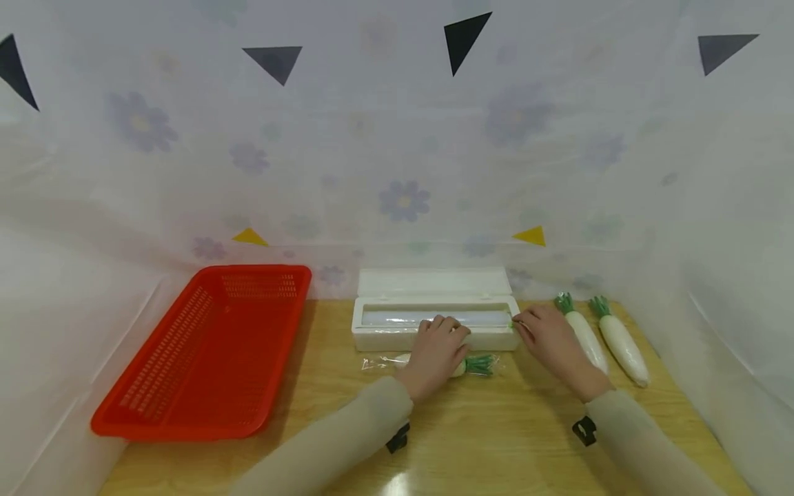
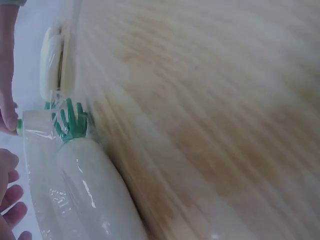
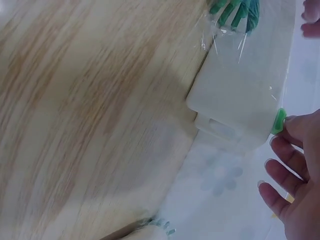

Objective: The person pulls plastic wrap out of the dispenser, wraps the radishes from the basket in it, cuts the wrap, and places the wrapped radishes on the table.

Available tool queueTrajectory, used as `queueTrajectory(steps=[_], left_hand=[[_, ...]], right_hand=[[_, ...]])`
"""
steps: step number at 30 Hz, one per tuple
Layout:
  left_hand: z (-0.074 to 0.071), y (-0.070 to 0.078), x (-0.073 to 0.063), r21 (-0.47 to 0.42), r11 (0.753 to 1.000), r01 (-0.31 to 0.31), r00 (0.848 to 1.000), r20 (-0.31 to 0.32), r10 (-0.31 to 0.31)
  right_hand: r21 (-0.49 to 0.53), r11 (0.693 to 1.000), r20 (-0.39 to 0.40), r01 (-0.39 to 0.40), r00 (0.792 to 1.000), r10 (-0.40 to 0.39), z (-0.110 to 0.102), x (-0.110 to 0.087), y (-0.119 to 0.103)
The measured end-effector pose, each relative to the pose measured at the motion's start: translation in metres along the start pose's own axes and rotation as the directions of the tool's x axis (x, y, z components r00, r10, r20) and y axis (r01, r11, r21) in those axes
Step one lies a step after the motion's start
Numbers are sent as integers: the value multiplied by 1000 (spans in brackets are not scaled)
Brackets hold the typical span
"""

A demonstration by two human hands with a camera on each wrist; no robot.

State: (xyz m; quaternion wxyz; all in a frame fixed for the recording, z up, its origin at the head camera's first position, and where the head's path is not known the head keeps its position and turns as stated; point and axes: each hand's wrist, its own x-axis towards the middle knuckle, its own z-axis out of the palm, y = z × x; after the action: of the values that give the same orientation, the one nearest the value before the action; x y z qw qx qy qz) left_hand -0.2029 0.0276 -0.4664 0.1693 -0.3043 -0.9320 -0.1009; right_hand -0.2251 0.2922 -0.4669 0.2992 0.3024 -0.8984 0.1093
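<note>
A white cling film dispenser (image 1: 375, 341) stands on the table with its lid raised and a film roll (image 1: 391, 317) inside. At its right end my right hand (image 1: 552, 342) pinches a small green slide cutter (image 3: 279, 121) between thumb and index finger; the other fingers are spread. My left hand (image 1: 437, 353) lies over the dispenser's front edge with its fingers loosely bent. Under that hand, in front of the dispenser, lies a white radish (image 2: 100, 192) with green leaf stubs. Clear film covers the radish and stretches toward the dispenser. What the left fingertips touch is hidden.
A red plastic basket (image 1: 291, 344) sits at the left of the wooden table (image 1: 496, 441). Two white radishes, one nearer (image 1: 586, 339) and one farther right (image 1: 625, 350), lie wrapped in film. A flower-print sheet (image 1: 403, 151) hangs behind and along both sides.
</note>
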Motion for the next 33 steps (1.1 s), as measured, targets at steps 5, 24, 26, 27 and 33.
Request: queueTrajectory(steps=[5, 24, 26, 27, 33], left_hand=[[8, 16, 27, -5, 1000, 13, 1000, -25, -13], [25, 24, 50, -83, 985, 154, 988, 6, -154], [25, 23, 50, -69, 988, 141, 990, 14, -141], [25, 22, 49, -59, 989, 133, 991, 19, -132], [27, 23, 46, -33, 995, 93, 996, 14, -93]], right_hand=[[2, 1000, -4, 16, 1000, -16, 0, 1, 2], [34, 999, 14, 19, 1000, -20, -7, -2, 11], [33, 999, 20, 13, 1000, -14, -8, -2, 11], [36, 999, 26, 11, 1000, -12, -8, -2, 11], [50, 998, 74, -31, 997, 27, -7, -3, 12]])
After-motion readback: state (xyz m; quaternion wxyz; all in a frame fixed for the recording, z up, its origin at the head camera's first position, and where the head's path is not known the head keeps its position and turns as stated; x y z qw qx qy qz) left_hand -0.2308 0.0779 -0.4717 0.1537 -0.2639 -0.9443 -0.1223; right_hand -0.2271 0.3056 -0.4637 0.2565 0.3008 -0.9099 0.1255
